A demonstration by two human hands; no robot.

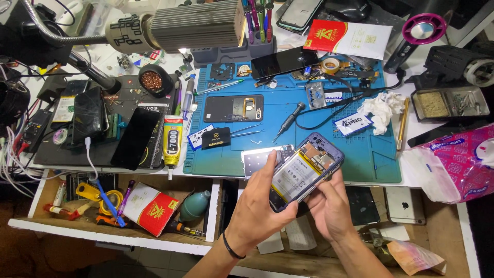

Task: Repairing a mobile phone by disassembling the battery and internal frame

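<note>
both hands hold an opened smartphone (304, 170) with a blue frame, its back off so the pale battery and the boards show, tilted in the air just over the near edge of the blue work mat (288, 123). the left hand (260, 203) grips the phone's lower end, fingers curled along its left side and thumb against the bottom edge. the right hand (329, 203) cups it from beneath, fingertips pressed together on the right rim.

on the mat lie a dark back cover (232, 108) with a camera cut-out, a precision screwdriver (289, 119), tweezers (246, 131), a small black rectangular packet (215, 138) and white labels with blue print. a yellow-and-black glue tube (172, 141) lies just left of the mat, beside a black phone (136, 138) face up. a red-and-white flat package (347, 37) rests at the far edge, another red-and-white box (149, 207) sits in the open drawer (123, 226), and a pink patterned tissue pack (455, 162) lies at the right.
</note>
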